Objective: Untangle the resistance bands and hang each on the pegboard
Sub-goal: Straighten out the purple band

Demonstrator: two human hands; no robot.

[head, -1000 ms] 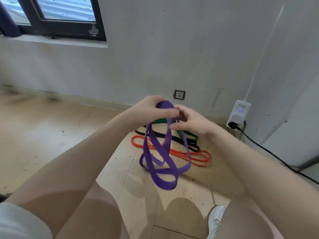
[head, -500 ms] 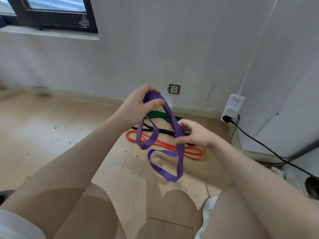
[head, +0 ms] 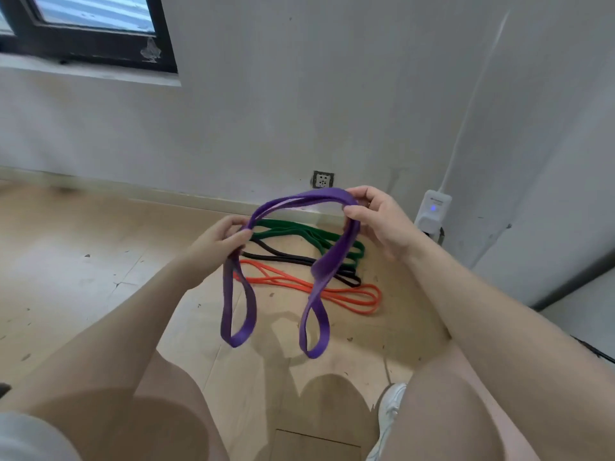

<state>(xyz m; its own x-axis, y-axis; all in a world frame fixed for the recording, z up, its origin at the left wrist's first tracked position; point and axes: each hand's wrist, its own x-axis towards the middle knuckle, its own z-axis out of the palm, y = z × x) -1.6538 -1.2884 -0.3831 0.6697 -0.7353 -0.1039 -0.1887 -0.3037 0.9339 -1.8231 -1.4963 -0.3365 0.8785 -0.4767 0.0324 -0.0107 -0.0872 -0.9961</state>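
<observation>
Both hands pinch the wide purple rubber resistance band (head: pixel 301 201) in mid-air: left hand (head: pixel 216 242) at nine o'clock, right hand (head: pixel 376 217) at three (two loops dangling). Green (head: pixel 299 232), black (head: pixel 293 259), orange bands (head: pixel 349 294) lie on the wooden floor (head: pixel 83 261).

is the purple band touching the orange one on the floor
Apart. The head view shows the wide purple rubber resistance band pinched between left hand and right hand, its loops hanging above the thin orange band on the floor.
</observation>
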